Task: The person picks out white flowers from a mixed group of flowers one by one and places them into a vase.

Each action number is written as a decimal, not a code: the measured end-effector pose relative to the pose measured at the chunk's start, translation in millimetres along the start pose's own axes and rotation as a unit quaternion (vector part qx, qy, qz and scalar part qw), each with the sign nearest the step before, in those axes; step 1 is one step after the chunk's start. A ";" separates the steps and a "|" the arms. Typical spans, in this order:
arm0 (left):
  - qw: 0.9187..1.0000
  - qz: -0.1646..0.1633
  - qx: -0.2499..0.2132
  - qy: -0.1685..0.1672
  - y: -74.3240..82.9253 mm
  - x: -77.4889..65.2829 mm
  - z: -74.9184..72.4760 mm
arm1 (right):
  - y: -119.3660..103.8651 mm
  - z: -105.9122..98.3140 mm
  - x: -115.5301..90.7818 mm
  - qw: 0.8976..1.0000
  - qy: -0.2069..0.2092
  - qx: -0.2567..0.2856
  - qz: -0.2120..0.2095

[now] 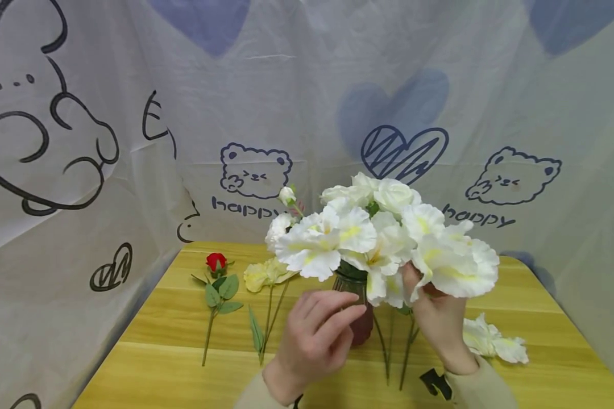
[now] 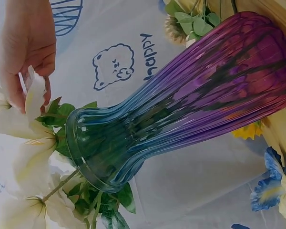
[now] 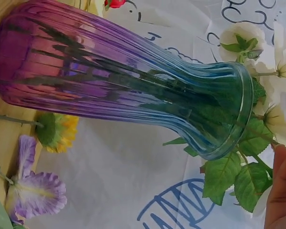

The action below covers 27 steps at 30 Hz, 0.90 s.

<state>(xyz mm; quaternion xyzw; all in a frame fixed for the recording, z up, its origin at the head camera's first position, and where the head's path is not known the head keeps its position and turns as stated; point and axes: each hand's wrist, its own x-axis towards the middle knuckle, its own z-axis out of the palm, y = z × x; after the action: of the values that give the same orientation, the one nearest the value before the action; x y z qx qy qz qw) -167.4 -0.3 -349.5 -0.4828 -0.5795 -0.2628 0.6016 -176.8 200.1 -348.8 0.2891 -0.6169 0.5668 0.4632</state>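
Note:
A ribbed glass vase (image 1: 360, 329), shading from blue-green at its neck to purple and magenta at its base (image 2: 257, 62), stands upright with a bunch of white flowers (image 1: 332, 230) in it. At the right of the bunch my right hand (image 1: 440, 321) pinches the stem of a white iris with yellow markings (image 1: 460, 264), just under its petals. In the right wrist view its fingertips (image 3: 281, 162) are at the stem beyond the vase rim (image 3: 248, 105). My left hand (image 1: 317, 335) hovers in front of the vase with loosely bent fingers, holding nothing.
On the wooden table (image 1: 148, 352) lie a red rose (image 1: 216, 262) and yellowish flowers (image 1: 266, 274) at left, and a white flower (image 1: 493, 341) at right. Behind the vase are a sunflower (image 3: 57, 132), a purple iris (image 3: 40, 191) and a blue one (image 2: 267, 191). A printed curtain (image 1: 307, 113) hangs behind.

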 end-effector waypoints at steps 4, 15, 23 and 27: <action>1.000 -0.004 -0.003 0.000 0.5 -0.7 0.2 | 4.9 -1.6 -0.1 1.000 0.019 -0.018 -0.007; 1.000 -0.019 -0.011 -0.011 2.0 -5.9 4.3 | -2.2 6.2 4.9 0.999 -0.003 -0.010 0.036; 0.997 -0.054 -0.012 -0.046 4.5 -16.1 4.7 | 21.5 -6.1 -10.7 0.993 -0.055 0.012 0.102; 0.996 -0.068 -0.015 -0.058 3.6 -23.9 4.8 | 18.8 -14.3 -21.1 0.986 -0.069 0.008 0.151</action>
<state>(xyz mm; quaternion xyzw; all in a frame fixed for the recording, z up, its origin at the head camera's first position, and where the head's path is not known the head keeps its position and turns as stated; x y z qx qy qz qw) -171.0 -0.4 -373.9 -0.4657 -0.6408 -0.2830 0.5408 -181.4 214.0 -376.9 0.2345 -0.6793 0.6142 0.3259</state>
